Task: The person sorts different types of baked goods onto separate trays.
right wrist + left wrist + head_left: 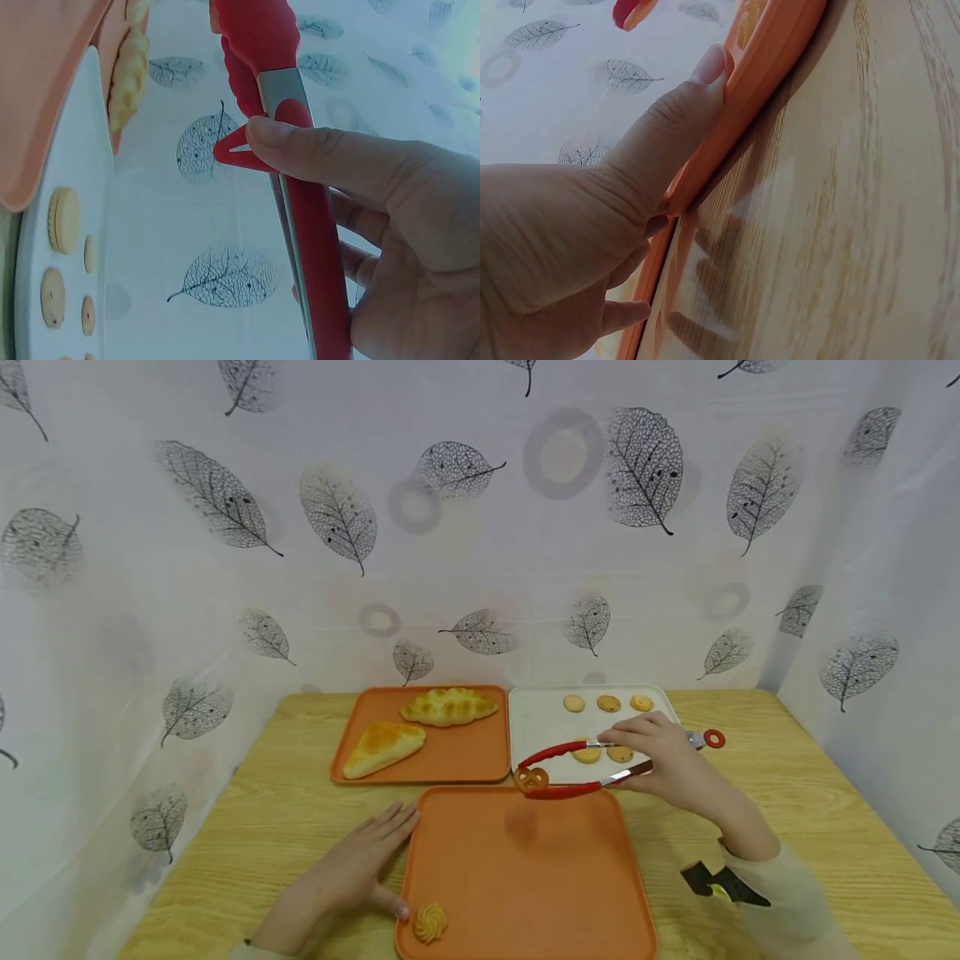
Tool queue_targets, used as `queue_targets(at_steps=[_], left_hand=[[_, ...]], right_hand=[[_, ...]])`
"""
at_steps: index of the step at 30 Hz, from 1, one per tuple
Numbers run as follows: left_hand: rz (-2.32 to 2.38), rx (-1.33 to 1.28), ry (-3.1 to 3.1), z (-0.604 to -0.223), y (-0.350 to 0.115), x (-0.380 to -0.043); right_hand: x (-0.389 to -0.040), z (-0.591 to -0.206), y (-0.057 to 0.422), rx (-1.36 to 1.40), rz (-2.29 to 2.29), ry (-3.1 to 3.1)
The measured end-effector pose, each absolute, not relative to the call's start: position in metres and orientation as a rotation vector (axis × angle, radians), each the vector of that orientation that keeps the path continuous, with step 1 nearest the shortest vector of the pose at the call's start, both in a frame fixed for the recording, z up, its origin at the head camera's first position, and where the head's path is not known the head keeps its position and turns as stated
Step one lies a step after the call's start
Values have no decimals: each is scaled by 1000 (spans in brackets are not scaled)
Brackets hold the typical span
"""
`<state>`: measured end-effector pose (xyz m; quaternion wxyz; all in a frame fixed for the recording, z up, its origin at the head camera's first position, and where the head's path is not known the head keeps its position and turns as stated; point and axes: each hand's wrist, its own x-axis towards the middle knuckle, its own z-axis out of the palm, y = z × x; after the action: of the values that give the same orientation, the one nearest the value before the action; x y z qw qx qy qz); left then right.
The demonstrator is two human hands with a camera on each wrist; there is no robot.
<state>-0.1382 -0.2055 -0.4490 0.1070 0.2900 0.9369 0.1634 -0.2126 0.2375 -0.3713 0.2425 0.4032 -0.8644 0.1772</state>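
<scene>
My right hand (663, 760) grips a pair of red-tipped tongs (558, 792), thumb on one arm and fingers on the other. Between the tong tips is a pretzel (531, 779), held above the far edge of the front orange tray (525, 877). In the right wrist view the thumb presses the red handle of the tongs (311, 247). My left hand (352, 868) rests at that tray's left edge with fingers extended, its thumb touching the rim (742, 97). Near the thumb, a swirl cookie (431, 922) lies in the tray's near left corner.
Behind stands another orange tray (465, 760) with a triangular pastry (384, 749) and a braided bread (448, 707). Right of it, a white tray (536, 718) carries several cookies (609, 702), partly behind the tongs. A leaf-patterned curtain (480, 568) encloses the wooden table (810, 827).
</scene>
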Motion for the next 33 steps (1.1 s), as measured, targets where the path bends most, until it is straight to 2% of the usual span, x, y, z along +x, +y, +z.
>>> queue_targets(at_steps=[10,17,33], left_hand=[[461,875,2782,-454,-207,-139],[477,859,2769,-454,-207,-139],[461,836,2760,-451,-207,-141]], right_hand=[[-238,-368,249,985,504,-2366],[-262,-371,251,801,472,-2540],[-321,-386,241,531,367,-2846]])
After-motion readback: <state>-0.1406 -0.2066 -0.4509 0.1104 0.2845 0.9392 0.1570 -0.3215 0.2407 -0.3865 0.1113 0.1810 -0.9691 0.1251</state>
